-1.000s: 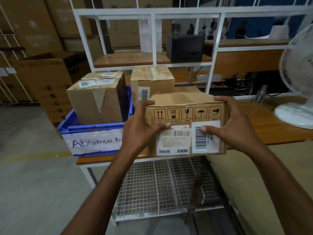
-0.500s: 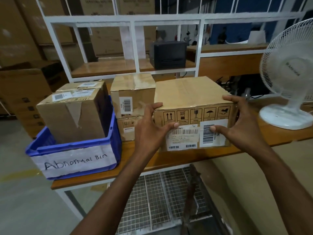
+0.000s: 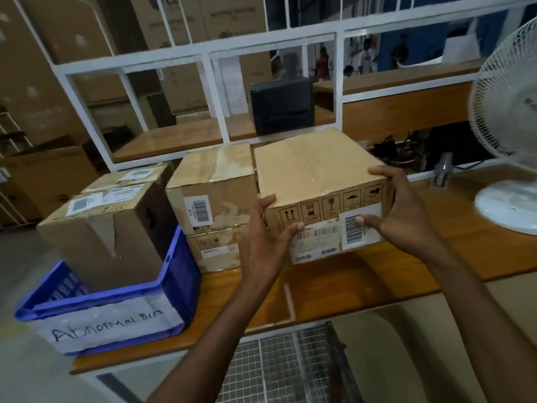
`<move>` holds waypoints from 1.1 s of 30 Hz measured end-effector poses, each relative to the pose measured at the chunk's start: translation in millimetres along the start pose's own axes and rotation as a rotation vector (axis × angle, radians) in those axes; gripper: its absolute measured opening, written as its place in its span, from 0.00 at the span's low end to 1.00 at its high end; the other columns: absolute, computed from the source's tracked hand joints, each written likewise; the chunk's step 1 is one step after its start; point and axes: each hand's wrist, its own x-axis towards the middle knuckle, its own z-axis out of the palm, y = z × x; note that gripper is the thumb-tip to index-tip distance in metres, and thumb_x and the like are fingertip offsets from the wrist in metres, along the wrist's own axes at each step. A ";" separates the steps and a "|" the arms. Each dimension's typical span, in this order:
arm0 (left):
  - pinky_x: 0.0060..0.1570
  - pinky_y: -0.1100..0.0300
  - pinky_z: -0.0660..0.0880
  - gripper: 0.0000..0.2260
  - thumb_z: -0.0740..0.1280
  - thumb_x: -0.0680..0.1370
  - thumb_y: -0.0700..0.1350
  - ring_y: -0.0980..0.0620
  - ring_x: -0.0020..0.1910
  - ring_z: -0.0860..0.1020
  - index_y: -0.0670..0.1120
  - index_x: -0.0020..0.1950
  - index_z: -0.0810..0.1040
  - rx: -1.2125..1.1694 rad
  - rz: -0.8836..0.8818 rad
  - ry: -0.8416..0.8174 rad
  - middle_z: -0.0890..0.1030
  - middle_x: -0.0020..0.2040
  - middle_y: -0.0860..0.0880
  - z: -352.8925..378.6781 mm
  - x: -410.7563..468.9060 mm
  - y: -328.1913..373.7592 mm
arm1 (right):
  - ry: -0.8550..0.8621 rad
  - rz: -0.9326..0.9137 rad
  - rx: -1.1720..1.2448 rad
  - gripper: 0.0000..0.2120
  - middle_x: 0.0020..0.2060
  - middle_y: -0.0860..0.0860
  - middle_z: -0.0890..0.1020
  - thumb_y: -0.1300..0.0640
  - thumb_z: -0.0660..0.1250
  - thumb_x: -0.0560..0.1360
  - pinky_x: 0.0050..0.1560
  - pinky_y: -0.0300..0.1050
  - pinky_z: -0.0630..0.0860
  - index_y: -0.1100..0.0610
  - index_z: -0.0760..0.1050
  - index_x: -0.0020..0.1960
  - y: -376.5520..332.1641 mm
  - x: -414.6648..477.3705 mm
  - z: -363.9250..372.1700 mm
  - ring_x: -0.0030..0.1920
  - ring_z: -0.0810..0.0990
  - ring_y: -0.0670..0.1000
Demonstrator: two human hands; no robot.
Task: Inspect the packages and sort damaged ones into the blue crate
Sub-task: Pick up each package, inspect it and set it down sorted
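The box (image 3: 322, 196) now rests on the table (image 3: 334, 289), both the left hand (image 3: 266, 237) and right hand (image 3: 405, 212) still holding it, so it seems undamaged.

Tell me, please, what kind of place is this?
Probably a warehouse packing or sorting station. Labelled cartons stand on a wooden bench, a blue crate is marked "Abnormal Bin", a black label printer sits on the shelf, and big boxes are stacked behind.

Both my arms reach forward; left hand (image 3: 263, 232) and right hand (image 3: 402, 212) clamp opposite sides, thumbs facing me.
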 end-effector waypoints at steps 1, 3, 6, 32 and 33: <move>0.42 0.50 0.84 0.29 0.77 0.73 0.59 0.58 0.48 0.81 0.63 0.68 0.66 0.016 -0.006 0.001 0.80 0.51 0.59 2.9 3.5 -3.3 | -0.009 0.008 0.020 0.43 0.60 0.35 0.75 0.65 0.82 0.67 0.62 0.50 0.79 0.39 0.65 0.71 7.3 6.1 4.2 0.63 0.75 0.36; 0.43 0.50 0.85 0.28 0.77 0.74 0.58 0.60 0.48 0.80 0.62 0.68 0.66 0.041 -0.010 -0.015 0.79 0.50 0.62 8.5 12.2 -10.4 | -0.020 0.025 0.042 0.43 0.60 0.38 0.75 0.66 0.82 0.67 0.63 0.53 0.80 0.39 0.64 0.70 21.2 18.4 11.0 0.64 0.75 0.40; 0.45 0.51 0.85 0.26 0.76 0.75 0.56 0.62 0.49 0.78 0.58 0.69 0.68 0.084 0.016 -0.042 0.77 0.50 0.64 16.8 27.4 -21.1 | -0.031 0.043 0.042 0.43 0.59 0.38 0.74 0.66 0.82 0.67 0.63 0.54 0.80 0.38 0.64 0.69 37.4 36.2 20.0 0.63 0.76 0.44; 0.78 0.36 0.49 0.32 0.66 0.76 0.68 0.36 0.81 0.57 0.56 0.76 0.68 0.909 0.262 -0.181 0.67 0.80 0.46 37.6 161.1 -65.7 | -0.108 0.039 -0.192 0.47 0.75 0.42 0.68 0.59 0.83 0.67 0.64 0.62 0.77 0.35 0.61 0.73 86.4 151.0 66.7 0.68 0.72 0.50; 0.77 0.36 0.53 0.33 0.66 0.76 0.69 0.37 0.80 0.60 0.56 0.77 0.66 0.914 0.243 -0.207 0.68 0.79 0.47 37.7 164.2 -67.6 | -0.105 0.042 -0.203 0.47 0.75 0.42 0.68 0.58 0.83 0.67 0.64 0.63 0.77 0.35 0.60 0.73 87.4 153.1 67.9 0.69 0.73 0.51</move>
